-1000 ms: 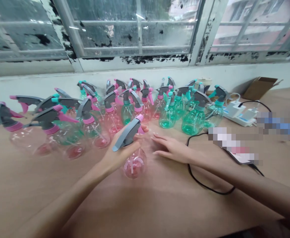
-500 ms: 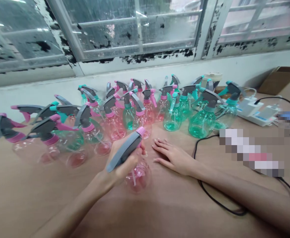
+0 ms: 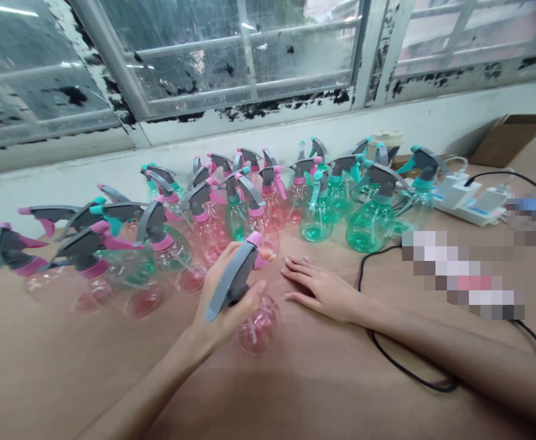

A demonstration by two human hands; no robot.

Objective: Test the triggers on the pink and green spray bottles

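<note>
My left hand (image 3: 222,299) is wrapped round the grey and pink trigger head of a clear pink spray bottle (image 3: 259,321) that stands on the wooden table (image 3: 66,366). The grey trigger top (image 3: 231,278) points back towards me. My right hand (image 3: 320,287) lies flat on the table just right of the bottle, fingers stretched out, holding nothing. Behind them stand several pink spray bottles (image 3: 208,229) and several green spray bottles (image 3: 368,220).
A black cable (image 3: 400,366) loops across the table under my right forearm. A white power strip (image 3: 467,205) lies at the right. A cardboard box (image 3: 508,137) sits at the far right, below the windowed wall (image 3: 249,131).
The view has shifted slightly. My left hand has tipped the sprayer head a little more upright on the bottle. My right hand stays flat on the table.
</note>
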